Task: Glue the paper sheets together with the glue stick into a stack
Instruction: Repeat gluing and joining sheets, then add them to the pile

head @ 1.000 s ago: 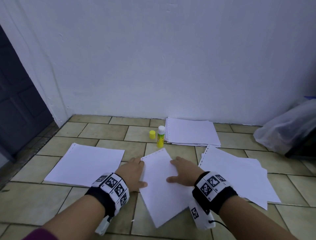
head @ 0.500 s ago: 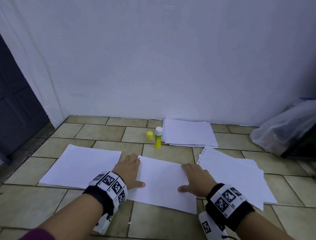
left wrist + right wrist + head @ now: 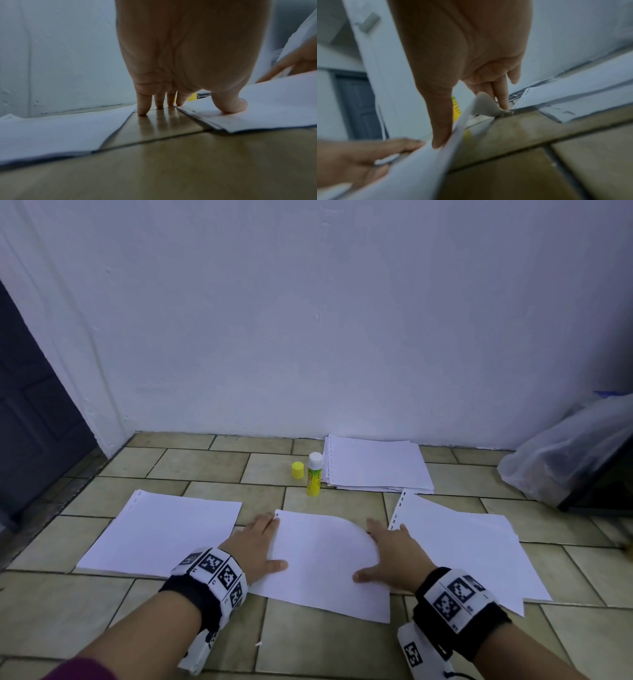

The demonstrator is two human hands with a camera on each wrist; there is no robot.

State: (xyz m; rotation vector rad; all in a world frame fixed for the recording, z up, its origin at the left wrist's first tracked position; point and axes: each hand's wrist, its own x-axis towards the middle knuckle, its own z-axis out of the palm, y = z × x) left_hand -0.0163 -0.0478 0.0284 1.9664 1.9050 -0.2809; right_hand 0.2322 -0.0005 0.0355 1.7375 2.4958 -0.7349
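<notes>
Change: since the earlier picture the far right corner of the middle sheet [image 3: 322, 563] has lifted and curls up at the right hand.
Left pile [image 3: 161, 534]: left of the middle sheet, on the floor, untouched.
Left hand [image 3: 255, 546]: fingers straight, spread on the floor at the sheet's left edge, thumb pressing on the sheet.
Glue stick [image 3: 314, 474]: upright beyond the sheet, cap [image 3: 297, 469] off beside it, nearly equally far from both hands.
Right hand [image 3: 387, 556]: fingers under the curled corner, thumb on top; I judge it is lifting this side.
Right pile [image 3: 462, 546]: right of the middle sheet.
</notes>
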